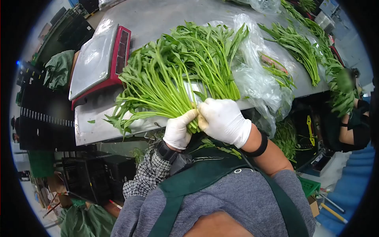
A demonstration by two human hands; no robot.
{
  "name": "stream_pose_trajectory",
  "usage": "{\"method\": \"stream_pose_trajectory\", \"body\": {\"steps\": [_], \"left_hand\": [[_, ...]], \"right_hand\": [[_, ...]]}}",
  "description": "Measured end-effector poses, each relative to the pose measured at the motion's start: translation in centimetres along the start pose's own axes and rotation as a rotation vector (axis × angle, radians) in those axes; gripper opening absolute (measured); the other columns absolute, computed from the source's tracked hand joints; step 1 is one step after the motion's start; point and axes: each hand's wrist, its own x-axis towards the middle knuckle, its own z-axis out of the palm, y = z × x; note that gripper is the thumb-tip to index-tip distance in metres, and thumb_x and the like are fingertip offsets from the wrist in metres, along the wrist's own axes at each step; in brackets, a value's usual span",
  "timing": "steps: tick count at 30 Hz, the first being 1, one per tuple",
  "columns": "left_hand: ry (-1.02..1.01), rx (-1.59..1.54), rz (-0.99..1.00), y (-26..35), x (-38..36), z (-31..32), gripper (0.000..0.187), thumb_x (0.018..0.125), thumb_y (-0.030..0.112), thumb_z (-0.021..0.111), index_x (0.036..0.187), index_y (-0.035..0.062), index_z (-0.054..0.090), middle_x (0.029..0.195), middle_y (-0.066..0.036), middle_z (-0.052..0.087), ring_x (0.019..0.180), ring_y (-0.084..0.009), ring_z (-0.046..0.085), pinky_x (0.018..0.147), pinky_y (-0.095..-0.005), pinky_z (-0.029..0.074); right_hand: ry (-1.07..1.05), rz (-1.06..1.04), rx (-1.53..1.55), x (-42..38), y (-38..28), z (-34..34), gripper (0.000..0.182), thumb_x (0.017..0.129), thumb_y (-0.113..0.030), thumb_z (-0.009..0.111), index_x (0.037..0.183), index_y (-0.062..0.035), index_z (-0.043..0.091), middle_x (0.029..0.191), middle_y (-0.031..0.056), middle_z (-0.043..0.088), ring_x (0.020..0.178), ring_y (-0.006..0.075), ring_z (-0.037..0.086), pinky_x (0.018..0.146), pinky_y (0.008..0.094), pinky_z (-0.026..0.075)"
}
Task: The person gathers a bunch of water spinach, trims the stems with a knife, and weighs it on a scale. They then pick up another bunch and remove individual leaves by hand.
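Your grey shirt (pixel 237 193), nearest, under a green apron (pixel 189 180). Beyond: gloved left hand (pixel 177 130) and right hand (pixel 223 119), fingers of both closed on the stem ends of a leafy bunch (pixel 160 89), its leaves over the counter (pixel 148 14). Second bunch (pixel 209 49) just behind; clear plastic (pixel 254 75) right, red-sided scale (pixel 94 59) left.

The one view looks from the head of the person (pixel 237 189), forward and steeply down, quite near to the hands (pixel 224 120); the near edge of the tabletop (pixel 154 15) crosses its middle.
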Motion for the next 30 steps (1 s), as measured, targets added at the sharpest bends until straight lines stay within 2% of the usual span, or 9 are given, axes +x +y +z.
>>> {"method": "stream_pose_trajectory", "body": {"steps": [2,5,8,11,17,21,23,24,30], "left_hand": [[0.015,-0.006,-0.004,0.2,0.3,-0.2,0.018,0.077,-0.003,0.059,0.095,-0.0012,0.059,0.086,-0.008,0.062,0.076,-0.0165,0.060,0.068,-0.0274,0.050],[-0.100,-0.112,-0.045,0.9,0.6,-1.2,0.023,0.078,0.001,0.058,0.100,-0.0013,0.054,0.080,-0.008,0.058,0.071,-0.0193,0.052,0.067,-0.0316,0.044],[-0.126,-0.126,-0.121,0.5,0.8,-1.8,0.026,0.082,0.005,0.057,0.107,0.0006,0.051,0.085,-0.009,0.057,0.075,-0.0193,0.052,0.071,-0.0323,0.044],[-0.186,-0.166,-0.144,0.4,1.0,-1.7,0.027,0.083,0.006,0.056,0.109,0.0008,0.051,0.087,-0.008,0.057,0.078,-0.0193,0.052,0.073,-0.0324,0.045],[-0.202,-0.180,-0.133,0.9,0.6,-2.0,0.029,0.083,0.007,0.056,0.111,0.0004,0.049,0.089,-0.008,0.056,0.082,-0.0201,0.053,0.075,-0.0329,0.045],[-0.125,-0.151,-0.166,0.4,1.0,-1.6,0.033,0.082,0.005,0.055,0.113,-0.0019,0.047,0.088,-0.009,0.056,0.081,-0.0206,0.054,0.074,-0.0336,0.047],[-0.079,-0.110,-0.156,0.1,1.1,-1.5,0.033,0.081,0.005,0.055,0.112,-0.0026,0.047,0.088,-0.010,0.057,0.081,-0.0210,0.054,0.074,-0.0338,0.047],[-0.065,-0.130,-0.138,0.2,1.1,-1.1,0.024,0.080,0.004,0.059,0.103,-0.0024,0.054,0.083,-0.009,0.061,0.073,-0.0193,0.060,0.067,-0.0307,0.051],[-0.090,-0.096,-0.132,0.3,1.3,-1.6,0.033,0.081,0.005,0.056,0.111,-0.0035,0.048,0.088,-0.010,0.058,0.079,-0.0216,0.056,0.072,-0.0340,0.047]], "right_hand": [[-0.110,0.007,0.051,-1.0,-0.1,-0.4,0.010,0.072,-0.014,0.057,0.069,-0.0068,0.052,0.062,0.0099,0.052,0.055,0.0296,0.055,0.052,0.0387,0.045],[-0.577,0.170,0.189,-4.6,2.2,-3.4,0.015,0.072,-0.021,0.061,0.076,-0.0069,0.060,0.070,0.0108,0.058,0.063,0.0292,0.059,0.057,0.0362,0.047],[-0.253,0.278,0.066,-6.7,3.2,-3.3,0.027,0.075,-0.034,0.063,0.083,-0.0082,0.063,0.077,0.0111,0.060,0.071,0.0277,0.060,0.062,0.0362,0.048],[0.062,0.228,0.011,-4.6,2.2,-1.9,0.022,0.075,-0.026,0.065,0.081,-0.0053,0.061,0.069,0.0092,0.057,0.061,0.0277,0.058,0.056,0.0342,0.047],[0.039,0.269,-0.244,-2.0,3.2,2.0,0.015,0.077,-0.022,0.060,0.073,-0.0073,0.055,0.069,0.0109,0.058,0.059,0.0293,0.058,0.053,0.0378,0.046],[0.190,0.260,-0.077,-2.0,2.5,1.6,0.014,0.076,-0.020,0.059,0.071,-0.0078,0.055,0.065,0.0101,0.057,0.058,0.0293,0.058,0.051,0.0383,0.046],[0.169,0.277,-0.084,-1.9,2.1,1.6,0.015,0.076,-0.021,0.059,0.071,-0.0079,0.054,0.064,0.0104,0.058,0.057,0.0295,0.058,0.051,0.0379,0.046],[0.098,0.289,-0.139,-1.7,2.0,1.8,0.016,0.076,-0.021,0.059,0.071,-0.0076,0.054,0.064,0.0110,0.058,0.057,0.0295,0.058,0.051,0.0378,0.046],[0.089,0.239,-0.159,-1.3,3.0,3.1,0.016,0.077,-0.022,0.059,0.075,-0.0067,0.053,0.060,0.0119,0.057,0.056,0.0297,0.059,0.050,0.0388,0.046]]}}
